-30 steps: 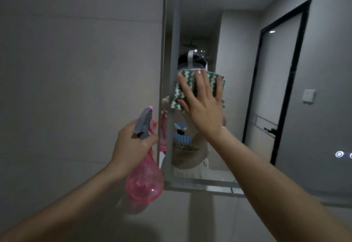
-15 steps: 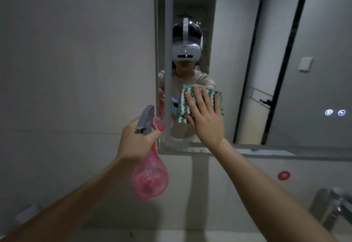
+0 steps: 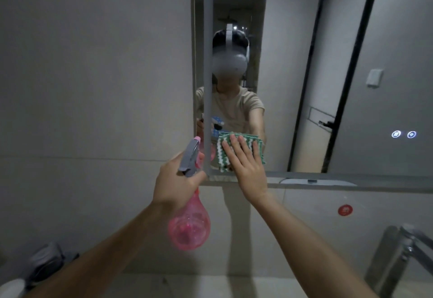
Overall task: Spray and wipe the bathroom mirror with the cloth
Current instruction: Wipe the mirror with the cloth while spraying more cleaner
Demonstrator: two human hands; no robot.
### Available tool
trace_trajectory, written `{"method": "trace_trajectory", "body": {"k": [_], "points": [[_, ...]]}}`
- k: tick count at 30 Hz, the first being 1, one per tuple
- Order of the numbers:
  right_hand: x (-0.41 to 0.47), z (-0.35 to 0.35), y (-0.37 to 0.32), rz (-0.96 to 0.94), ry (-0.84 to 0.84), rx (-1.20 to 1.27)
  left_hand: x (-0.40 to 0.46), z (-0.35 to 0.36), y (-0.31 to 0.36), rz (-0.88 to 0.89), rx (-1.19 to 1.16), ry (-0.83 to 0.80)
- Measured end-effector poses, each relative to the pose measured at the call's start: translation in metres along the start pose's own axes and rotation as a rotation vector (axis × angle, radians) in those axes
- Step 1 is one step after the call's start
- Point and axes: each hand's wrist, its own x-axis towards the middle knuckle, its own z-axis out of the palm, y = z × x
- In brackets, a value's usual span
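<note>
Flat-fingered, the right hand (image 3: 246,164) presses a folded green-and-white zigzag cloth (image 3: 239,151) against the mirror (image 3: 351,74) near its lower left corner, at the frame's centre; its grip is wide, fingers straight and spread. Left of it, the left hand (image 3: 175,182) has a closed grip round the neck of a pink spray bottle (image 3: 189,227), whose grey trigger head (image 3: 189,157) points up toward the glass and whose round body hangs below the fist. A red round sticker (image 3: 345,210) sits on the wall under the mirror, and a chrome faucet (image 3: 396,257) shows at lower right.
</note>
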Motion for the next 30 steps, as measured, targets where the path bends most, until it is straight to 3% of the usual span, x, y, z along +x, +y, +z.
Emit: {"method": "trace_trajectory", "body": {"k": [13, 24, 30], "points": [[-0.007, -0.102, 0.027, 0.051, -0.134, -0.082, -0.026, 0.0, 0.066, 0.125, 0.122, 0.038], [-0.02, -0.194, 0.028, 0.112, -0.208, -0.158, -0.073, -0.006, 0.133, 0.241, 0.288, -0.079], [-0.024, -0.218, 0.025, 0.097, -0.17, -0.164, -0.067, -0.01, 0.168, 0.3, 0.292, -0.041]]}}
